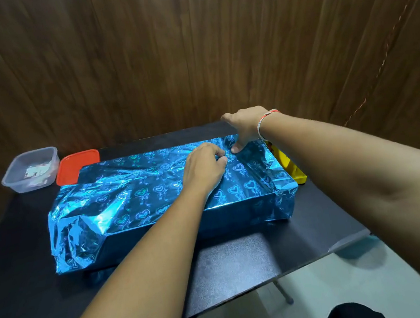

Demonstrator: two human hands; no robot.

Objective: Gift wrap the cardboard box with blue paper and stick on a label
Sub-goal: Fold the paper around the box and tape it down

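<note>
Both hands worked on top of the wrapped box near its far right end: the left hand [203, 166] lay palm down on the blue paper [134, 196] with its fingers curled in, pinching a small gather of foil at the seam, while the right hand [244, 126] reached over the far edge, thumb pressed onto the paper just beside the left fingertips; its other fingers were spread, and how far they curled over the back could not be told. A red and white thread band [264, 120] circled the right wrist. From the head view the cardboard box itself was entirely hidden under the shiny blue heart-printed paper, which sat crumpled and loose at the left end and folded down at the right end. The parcel lay across the middle of a dark table [242, 265]. Behind its far left corner an orange lid [73, 165] was partly covered by the parcel, and just beside that stood a clear plastic tub [31, 170] holding small pale pieces too blurred to identify. A yellow object [292, 167] peeked out from behind the parcel's right end, mostly hidden, so its kind could not be made out. Brown wood-grain panelling [191, 51] rose close behind the table, and a pale floor [349, 286] showed below the table's near right edge.
</note>
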